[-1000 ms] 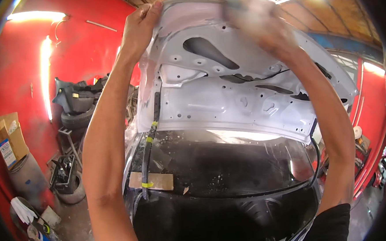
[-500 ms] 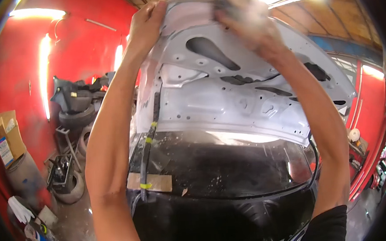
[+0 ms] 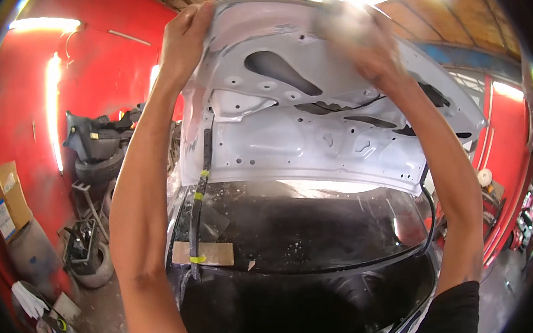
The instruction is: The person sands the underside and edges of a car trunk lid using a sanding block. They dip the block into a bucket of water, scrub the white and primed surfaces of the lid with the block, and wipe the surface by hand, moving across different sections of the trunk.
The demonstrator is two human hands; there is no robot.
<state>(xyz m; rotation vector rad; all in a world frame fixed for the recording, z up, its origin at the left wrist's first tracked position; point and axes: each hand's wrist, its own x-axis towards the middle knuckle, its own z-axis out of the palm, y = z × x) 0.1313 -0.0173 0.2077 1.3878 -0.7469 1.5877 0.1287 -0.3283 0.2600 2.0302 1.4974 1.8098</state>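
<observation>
A raised car trunk lid (image 3: pixel 259 145) in patchy light grey fills the upper middle, its inner face with cut-outs toward me. My left hand (image 3: pixel 190 34) is closed over the lid's upper left edge, fingers partly hidden. Along the upper edge, my right hand (image 3: pixel 372 41) is smeared by motion. A greyish pad-like thing (image 3: pixel 331 23) shows at its fingers, against the lid's inner face; its exact kind is too blurred to tell. Under the lid's left side stands a dark prop (image 3: pixel 195 226) with yellow tape bands.
Dusty dark glass (image 3: pixel 319 236) lies below the lid, with a piece of cardboard (image 3: pixel 220 253) beside the prop. A dark cavity (image 3: pixel 305 307) is nearest me. Tyres (image 3: pixel 98 265), a cardboard box (image 3: pixel 11 203) and car parts stand by the red wall on the left.
My right hand has shifted slightly right relative to the lid, blurred in both frames. My left hand keeps its grip on the edge. The whole view has shifted a little.
</observation>
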